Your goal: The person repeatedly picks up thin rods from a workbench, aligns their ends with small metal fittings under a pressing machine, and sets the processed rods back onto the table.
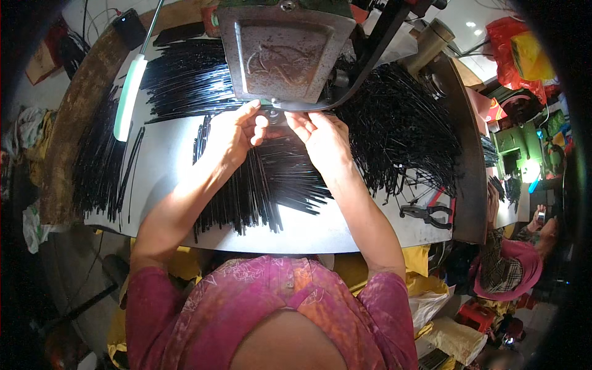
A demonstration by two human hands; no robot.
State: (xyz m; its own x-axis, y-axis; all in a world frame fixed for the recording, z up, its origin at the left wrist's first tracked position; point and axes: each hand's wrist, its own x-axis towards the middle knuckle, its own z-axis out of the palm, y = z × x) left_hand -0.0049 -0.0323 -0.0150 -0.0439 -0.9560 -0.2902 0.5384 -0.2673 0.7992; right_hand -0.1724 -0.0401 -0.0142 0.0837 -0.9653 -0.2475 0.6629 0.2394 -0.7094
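Note:
Both my hands are raised to the foot of a worn metal bench machine (280, 58). My left hand (239, 134) is closed, its thumb and forefinger meeting just under the machine's left lower edge. Opposite it, my right hand (322, 137) is closed in a pinch below the curved dark lever (364, 73). Whatever the fingertips hold is too small and shadowed to make out. Beneath and between my forearms lies a fanned bundle of thin black rods (256, 185) on the pale tabletop (161, 154).
More black rods pile up behind left (188, 80), at far left (102, 160) and on the right (394, 129). Black-handled pliers (427, 214) lie at the right front. A white-green lamp (130, 98) hangs at left. Another person (509, 268) sits at a green machine (521, 148).

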